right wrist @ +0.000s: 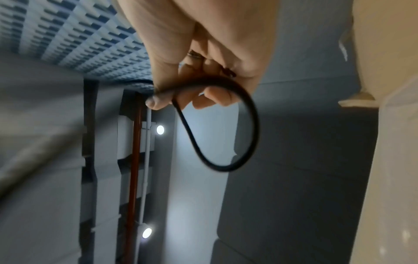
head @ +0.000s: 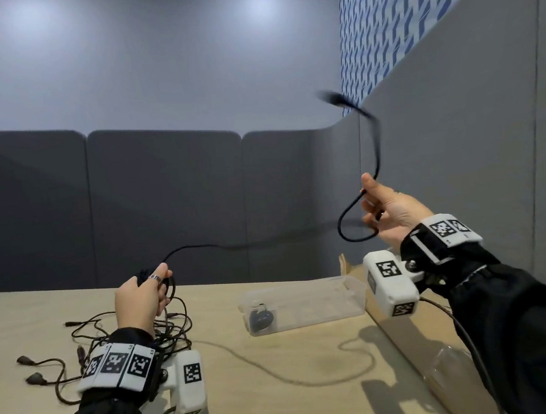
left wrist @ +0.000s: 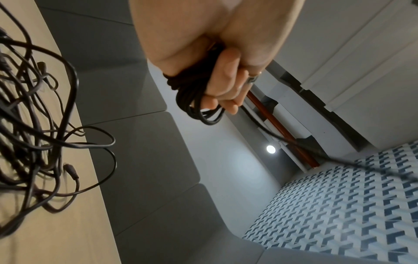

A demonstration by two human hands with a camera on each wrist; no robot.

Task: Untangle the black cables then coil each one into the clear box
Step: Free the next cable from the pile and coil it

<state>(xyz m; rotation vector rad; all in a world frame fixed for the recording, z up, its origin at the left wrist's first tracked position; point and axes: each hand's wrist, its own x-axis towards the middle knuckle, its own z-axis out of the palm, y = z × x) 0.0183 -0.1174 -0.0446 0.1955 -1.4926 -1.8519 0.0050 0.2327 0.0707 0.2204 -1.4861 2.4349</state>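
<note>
My left hand [head: 147, 290] is raised above the table and grips a small coil of black cable [left wrist: 194, 100]. From that coil the same black cable [head: 203, 246] runs rightward through the air to my right hand [head: 385, 212]. The right hand, held high at the right, pinches the cable so that a loop [right wrist: 217, 128] hangs from it. The cable's plug end [head: 338, 98] whips above, blurred. A tangle of black cables [head: 112, 337] lies on the table under my left hand. The clear box [head: 305, 302] stands mid-table with one dark coiled cable [head: 261, 318] in its left end.
The wooden table [head: 295, 384] is ringed by grey partition panels [head: 166, 199]. A cardboard box [head: 405, 333] sits right of the clear box. Loose plug ends [head: 25, 360] lie at the table's left. A thin cable's shadow crosses the table front.
</note>
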